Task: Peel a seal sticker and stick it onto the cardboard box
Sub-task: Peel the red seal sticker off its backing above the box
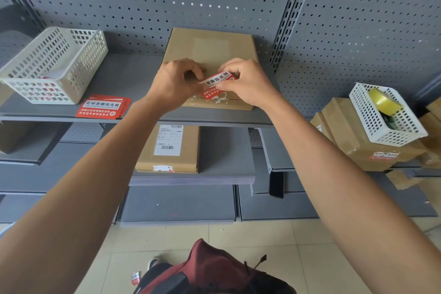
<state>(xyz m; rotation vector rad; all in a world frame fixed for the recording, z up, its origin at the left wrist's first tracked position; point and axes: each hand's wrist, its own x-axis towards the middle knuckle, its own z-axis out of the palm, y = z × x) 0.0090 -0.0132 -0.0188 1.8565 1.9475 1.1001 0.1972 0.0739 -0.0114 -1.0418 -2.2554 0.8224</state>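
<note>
A flat brown cardboard box (210, 50) lies on the grey upper shelf (124, 76), with torn white sticker scraps along its front seam. Above the box's near edge, both hands pinch one red and white seal sticker (217, 83). My left hand (175, 83) grips its left end. My right hand (248, 83) holds its right end. The sticker sits tilted, and I cannot tell if it touches the box. A small stack of the same red seal stickers (101, 107) rests on the shelf to the left.
A white plastic basket (51, 64) stands at the shelf's left end. A second labelled cardboard box (169, 148) lies on the lower shelf. At right, stacked boxes (362, 136) carry a white basket (386, 114) holding a tape roll. Pegboard backs the shelves.
</note>
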